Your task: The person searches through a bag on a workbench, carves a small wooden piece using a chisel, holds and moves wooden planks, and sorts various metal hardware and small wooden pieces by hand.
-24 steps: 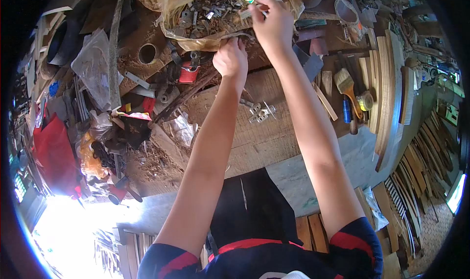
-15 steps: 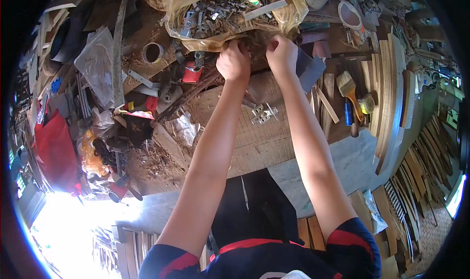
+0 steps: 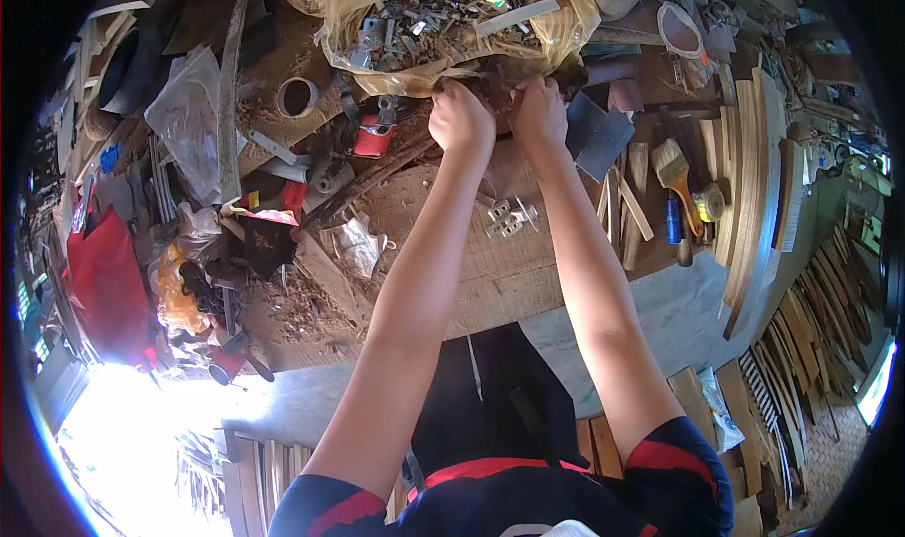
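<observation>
A yellowish plastic bag lies spread at the top of the view, full of small metal hardware and scraps. My left hand is closed at the bag's near edge, pinching the plastic. Beside it, my right hand is also closed on the near edge, a little to the right. The fingertips of both hands are partly hidden. On the wooden bench between my forearms lies a small metal hinge-like piece.
Right of my arms lie a paintbrush, a tape roll, a blue-handled tool and long wood strips. At left are a red item, a cardboard ring, a clear plastic bag and a red bag.
My left hand has shifted slightly right, and my right hand has turned and lowered a little. The bag's near edge has moved slightly between them. The view has shifted slightly.
</observation>
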A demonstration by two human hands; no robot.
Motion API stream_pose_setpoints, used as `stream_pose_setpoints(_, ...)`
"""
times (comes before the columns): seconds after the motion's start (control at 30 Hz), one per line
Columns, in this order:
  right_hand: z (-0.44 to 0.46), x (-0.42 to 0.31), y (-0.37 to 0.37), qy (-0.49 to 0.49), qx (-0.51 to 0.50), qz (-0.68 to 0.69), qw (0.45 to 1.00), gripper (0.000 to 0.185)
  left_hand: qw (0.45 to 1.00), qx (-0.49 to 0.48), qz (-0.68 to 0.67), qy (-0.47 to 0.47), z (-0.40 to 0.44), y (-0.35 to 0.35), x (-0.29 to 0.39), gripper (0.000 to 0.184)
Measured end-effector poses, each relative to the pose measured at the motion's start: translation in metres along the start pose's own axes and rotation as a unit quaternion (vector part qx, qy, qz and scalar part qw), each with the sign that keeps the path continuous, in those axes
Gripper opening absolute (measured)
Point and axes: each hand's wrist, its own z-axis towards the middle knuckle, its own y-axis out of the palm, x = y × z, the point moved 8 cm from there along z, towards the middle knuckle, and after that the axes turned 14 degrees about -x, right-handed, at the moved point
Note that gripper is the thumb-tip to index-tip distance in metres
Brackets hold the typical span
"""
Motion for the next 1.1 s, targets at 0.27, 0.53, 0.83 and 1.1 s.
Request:
stream_pose_setpoints(0.27, -0.007, -0.014, -0.018, -0.113, 0.010, 0.102, 0.988, 0.015, 0.991, -0.117, 0.013, 0.065, -0.026, -0.063, 0.018, 0.022)
stream_pose_setpoints(0.53, 0.019, -0.068, -0.102, -0.197, 0.145, 0.151, 0.958, 0.014, 0.953, 0.154, -0.058, 0.252, 0.007, -0.145, 0.041, 0.020)
stream_pose_setpoints(0.83, 0.010, -0.003, -0.027, -0.057, 0.026, -0.101, 0.993, 0.010, 0.921, 0.038, 0.155, 0.356, -0.014, -0.049, 0.051, 0.008)
stream_pose_setpoints(1.1, 0.000, -0.014, -0.031, -0.201, 0.084, -0.223, 0.950, 0.007, 0.933, 0.019, 0.047, 0.357, -0.009, -0.065, 0.038, 0.008)
